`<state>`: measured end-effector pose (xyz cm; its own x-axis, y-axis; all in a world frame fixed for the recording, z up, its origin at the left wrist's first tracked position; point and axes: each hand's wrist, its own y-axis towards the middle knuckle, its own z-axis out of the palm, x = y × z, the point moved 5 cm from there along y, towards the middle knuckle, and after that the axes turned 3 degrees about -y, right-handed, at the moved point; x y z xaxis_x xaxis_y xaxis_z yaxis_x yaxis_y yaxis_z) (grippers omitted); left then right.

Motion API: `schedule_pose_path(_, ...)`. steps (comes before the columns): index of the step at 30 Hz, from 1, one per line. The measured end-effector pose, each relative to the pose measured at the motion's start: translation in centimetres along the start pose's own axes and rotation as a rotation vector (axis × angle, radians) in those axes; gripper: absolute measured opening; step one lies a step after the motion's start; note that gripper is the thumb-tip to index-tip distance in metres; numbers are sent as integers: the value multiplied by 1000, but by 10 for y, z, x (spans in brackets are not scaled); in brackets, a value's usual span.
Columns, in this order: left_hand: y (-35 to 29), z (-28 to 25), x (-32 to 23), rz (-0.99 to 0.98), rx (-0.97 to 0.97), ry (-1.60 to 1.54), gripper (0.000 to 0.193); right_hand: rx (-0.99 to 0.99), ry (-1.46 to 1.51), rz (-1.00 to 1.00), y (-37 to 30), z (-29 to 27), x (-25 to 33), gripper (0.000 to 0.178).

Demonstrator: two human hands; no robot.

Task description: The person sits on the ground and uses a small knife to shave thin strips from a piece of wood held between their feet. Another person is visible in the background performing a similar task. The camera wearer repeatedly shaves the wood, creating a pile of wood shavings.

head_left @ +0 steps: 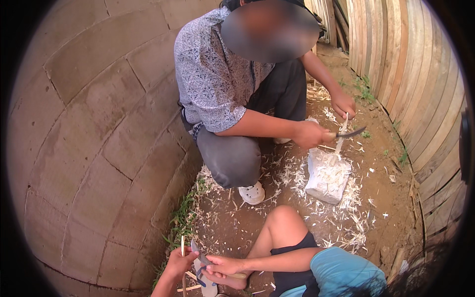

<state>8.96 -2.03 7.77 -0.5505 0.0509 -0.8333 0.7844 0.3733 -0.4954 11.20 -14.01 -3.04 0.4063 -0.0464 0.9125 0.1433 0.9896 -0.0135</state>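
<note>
Low in the head view, my left hand grips a thin pale wooden stick that stands nearly upright. Just beside it, my right hand is closed round a knife, its blade pointing up and left toward the stick. The knife's light handle juts out past the right side of that hand. Blade and stick are close together; whether they touch I cannot tell. My bent knee rises behind my right arm, and a pale sandal with blue straps lies below the hands.
Facing me, a person squats, holding a curved knife and a pale strip over a whitish block. Wood shavings litter the dirt ground. A block wall stands left, a wooden slat fence right.
</note>
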Motion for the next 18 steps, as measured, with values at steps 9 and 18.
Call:
schedule_pose_path(9, 3, -33, -10, 347, -331, 283, 8, -703, -986, -218, -30, -32, 15, 34)
schedule_pose_path(18, -12, -45, -34, 379, -435, 232, 8, 457, -943, 193, -100, 48, 48, 38)
